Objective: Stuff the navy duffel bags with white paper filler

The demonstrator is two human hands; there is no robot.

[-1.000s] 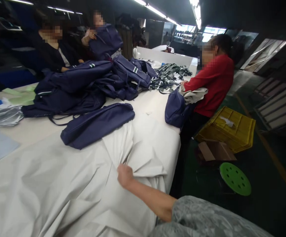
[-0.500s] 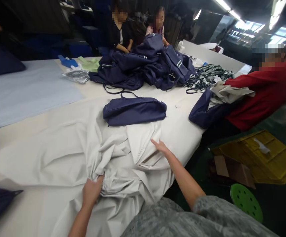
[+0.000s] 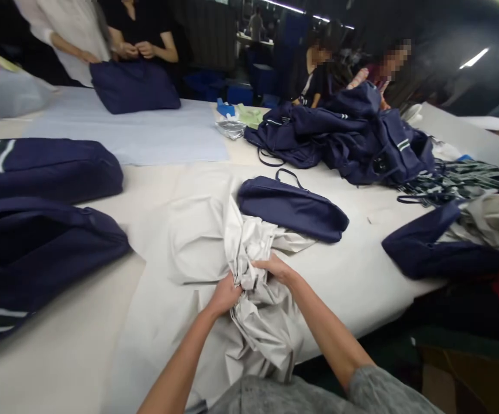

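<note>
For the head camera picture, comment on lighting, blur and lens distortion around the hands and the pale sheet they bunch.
Head view: even overhead light on the pale sheet, with soft shadows in its folds; the left hand and right hand are fairly sharp; the navy bags at left smear and stretch toward the frame edge; the background is dim, with one bright ceiling strip; the table edge bows from the wide lens.

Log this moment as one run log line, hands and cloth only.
left hand: gripping bunched white cloth | right hand: gripping same bunch | cloth: gathered on table, near navy bag
</note>
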